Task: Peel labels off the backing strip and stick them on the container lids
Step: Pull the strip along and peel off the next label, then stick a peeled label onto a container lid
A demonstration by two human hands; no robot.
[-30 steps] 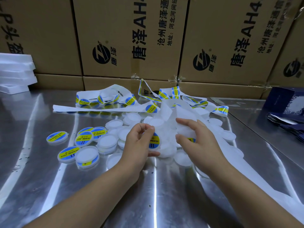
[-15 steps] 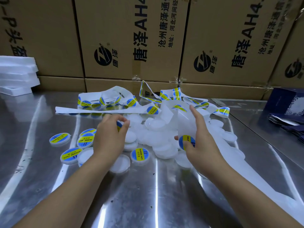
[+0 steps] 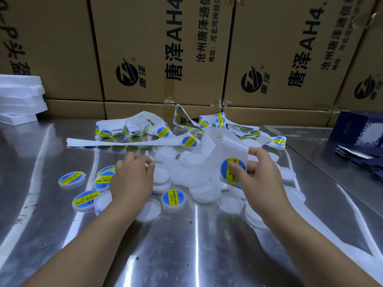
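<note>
A heap of round white container lids (image 3: 186, 175) lies on the steel table (image 3: 186, 255). Several labelled lids, blue and yellow, sit to the left (image 3: 71, 179), and one labelled lid (image 3: 173, 198) lies in front of the heap. My right hand (image 3: 263, 179) pinches the white backing strip (image 3: 226, 148), thumb on a round blue-and-yellow label (image 3: 232, 168) on it. My left hand (image 3: 132, 181) reaches into the heap's left side, fingers curled; whether it holds a lid is hidden. More strip with labels (image 3: 132, 131) lies tangled behind the heap.
Large printed cardboard boxes (image 3: 165, 48) wall off the back of the table. White foam trays (image 3: 20, 98) are stacked at the far left. Dark blue cartons and flat packs (image 3: 360, 141) lie at the right edge. A table seam runs along the right.
My left hand shifted right to the heap's left edge. My right hand lifted the strip slightly, its label now under my thumb. The camera view tilted a little.
</note>
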